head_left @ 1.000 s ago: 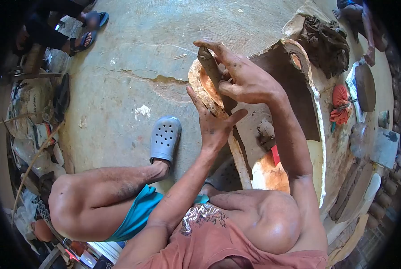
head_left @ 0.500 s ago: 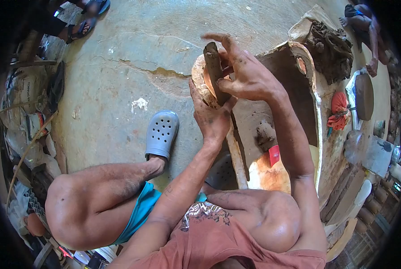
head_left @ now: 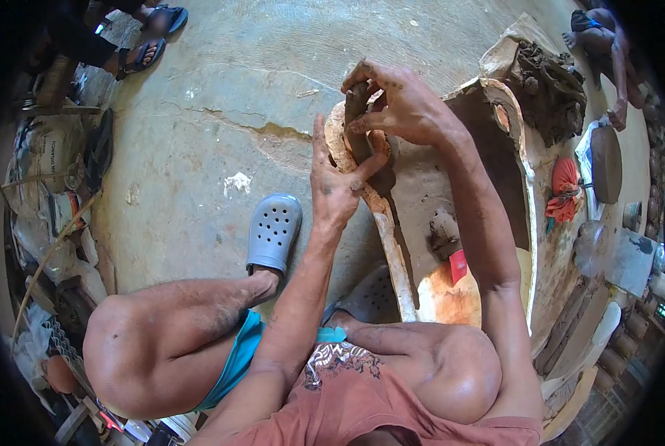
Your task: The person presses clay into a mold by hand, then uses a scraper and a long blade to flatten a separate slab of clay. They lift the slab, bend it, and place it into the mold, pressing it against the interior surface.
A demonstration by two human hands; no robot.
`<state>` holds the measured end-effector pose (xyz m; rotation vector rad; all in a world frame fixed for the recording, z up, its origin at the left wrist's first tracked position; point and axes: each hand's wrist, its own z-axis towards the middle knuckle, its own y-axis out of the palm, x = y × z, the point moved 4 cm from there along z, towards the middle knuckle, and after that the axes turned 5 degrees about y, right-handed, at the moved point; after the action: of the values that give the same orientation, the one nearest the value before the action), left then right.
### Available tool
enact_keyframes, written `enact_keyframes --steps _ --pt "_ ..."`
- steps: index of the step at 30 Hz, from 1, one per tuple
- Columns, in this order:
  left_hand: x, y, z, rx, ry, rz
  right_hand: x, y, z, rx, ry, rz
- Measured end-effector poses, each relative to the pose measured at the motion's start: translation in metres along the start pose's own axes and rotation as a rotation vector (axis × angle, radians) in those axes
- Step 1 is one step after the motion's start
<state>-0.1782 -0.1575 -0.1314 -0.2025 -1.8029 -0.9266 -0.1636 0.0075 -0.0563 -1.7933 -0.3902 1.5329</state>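
A dark grey clay roll (head_left: 358, 123) stands tilted at the curved end of a long wooden frame (head_left: 387, 230). My right hand (head_left: 407, 104) holds the roll's upper part between its bent fingers and thumb. Low on the roll, my left hand (head_left: 336, 186) has its thumb side against it, with the fingers spread apart and one pointing up. The frame's pale rim (head_left: 335, 137) shows behind the roll. Inside the frame lie a small lump of clay (head_left: 444, 232) and a red piece (head_left: 458, 265).
A heap of dark clay (head_left: 548, 89) lies at the upper right, near a red cloth bundle (head_left: 564, 189) and a round dark disc (head_left: 606, 162). Another person's sandalled foot (head_left: 141, 58) is at upper left; a seated person (head_left: 607, 44) is at upper right. Bags and sticks line the left.
The clay roll has moved from above my left palm down against the frame's end. My left hand has opened more and shifted left, and my right fingers have curled over the roll's top.
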Motion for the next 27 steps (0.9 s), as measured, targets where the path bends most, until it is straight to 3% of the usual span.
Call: enact_keyframes --steps 8,10,12,22,24,27 --pt "0.003 -0.012 0.013 -0.031 -0.010 0.133 0.007 -0.005 -0.009 0.118 -0.017 0.009" --pt "0.001 -0.012 0.017 -0.073 -0.035 0.107 0.011 -0.009 -0.012 0.127 0.080 0.023" --pt "0.001 -0.014 0.018 0.003 -0.013 0.096 0.010 -0.010 -0.016 0.137 0.068 0.003" --pt "0.008 -0.024 0.034 -0.062 -0.069 0.173 0.002 -0.013 -0.017 0.139 0.203 -0.151" --pt "0.007 -0.028 0.035 -0.056 -0.248 0.098 0.002 -0.013 -0.016 0.139 0.214 -0.132" --pt "0.011 -0.031 0.044 -0.124 -0.276 0.072 0.004 -0.011 -0.020 0.174 0.199 -0.161"
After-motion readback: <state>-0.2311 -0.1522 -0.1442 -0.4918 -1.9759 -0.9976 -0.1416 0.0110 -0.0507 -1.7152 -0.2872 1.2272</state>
